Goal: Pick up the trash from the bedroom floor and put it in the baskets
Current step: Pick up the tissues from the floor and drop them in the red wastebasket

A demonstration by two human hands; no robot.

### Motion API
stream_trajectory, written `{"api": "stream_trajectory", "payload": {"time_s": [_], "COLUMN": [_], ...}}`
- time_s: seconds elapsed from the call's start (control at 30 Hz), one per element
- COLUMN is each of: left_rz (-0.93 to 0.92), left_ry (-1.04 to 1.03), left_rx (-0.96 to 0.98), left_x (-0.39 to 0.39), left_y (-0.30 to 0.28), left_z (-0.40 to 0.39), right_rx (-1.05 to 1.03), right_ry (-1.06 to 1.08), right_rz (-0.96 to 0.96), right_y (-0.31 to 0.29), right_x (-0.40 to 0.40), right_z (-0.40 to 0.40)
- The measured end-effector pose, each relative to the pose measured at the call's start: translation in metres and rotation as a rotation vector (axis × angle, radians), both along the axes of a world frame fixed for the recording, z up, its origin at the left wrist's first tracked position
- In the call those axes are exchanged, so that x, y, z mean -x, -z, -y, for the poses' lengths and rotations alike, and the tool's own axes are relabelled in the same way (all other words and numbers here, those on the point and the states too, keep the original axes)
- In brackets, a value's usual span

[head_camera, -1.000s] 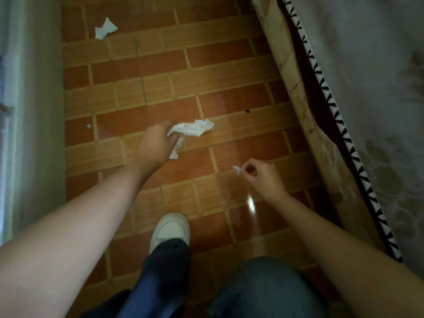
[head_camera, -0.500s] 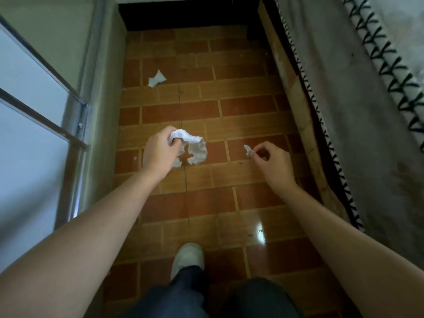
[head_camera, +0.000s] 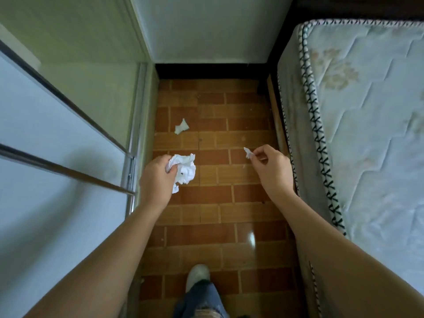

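My left hand is closed around a crumpled white tissue, held up above the brick-pattern floor. My right hand pinches a small white paper scrap between thumb and forefinger, close to the bed's side. Another crumpled white paper lies on the floor farther ahead, beyond both hands. No basket is in view.
The floor is a narrow strip between a glass sliding door with metal rails on the left and a mattress on a wooden bed frame on the right. A white wall closes the far end. My white shoe stands below.
I have risen, and both hands have lifted off the floor with their paper. The view has tilted up, so the door, far wall and mattress top now show.
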State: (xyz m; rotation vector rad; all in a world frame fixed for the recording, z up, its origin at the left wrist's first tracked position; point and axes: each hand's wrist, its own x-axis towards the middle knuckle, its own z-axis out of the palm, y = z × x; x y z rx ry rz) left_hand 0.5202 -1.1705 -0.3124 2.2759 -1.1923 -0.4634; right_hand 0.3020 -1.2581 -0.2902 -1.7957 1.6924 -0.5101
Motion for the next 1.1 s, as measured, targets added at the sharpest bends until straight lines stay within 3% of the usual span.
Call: {"api": "stream_trajectory", "payload": {"time_s": [0.3,0.67,0.87,1.1], "left_rz": [0.041,0.000,0.025,0.060], "left_ry": [-0.082,-0.306,-0.363,-0.329], "left_rx": [-0.017,-0.065,-0.125,-0.239], "left_x": [-0.017,-0.025,-0.045,-0.090], "left_y": [-0.081,-0.105,-0.076,0.017], "left_z": [0.086,0.200,0.233,0.240], "right_rx": [-0.011,0.015,0.029,-0.004], "right_ry": [-0.008,-0.283,-0.394,-0.504], "right_rz": [-0.034,-0.112,-0.122,-0.143], "right_y": [-0.062,-0.090,-0.063,0.034], "right_x": [-0.017,-0.034,-0.063,-0.121], "right_z": [0.091,0.257,0.317,0.350]}}
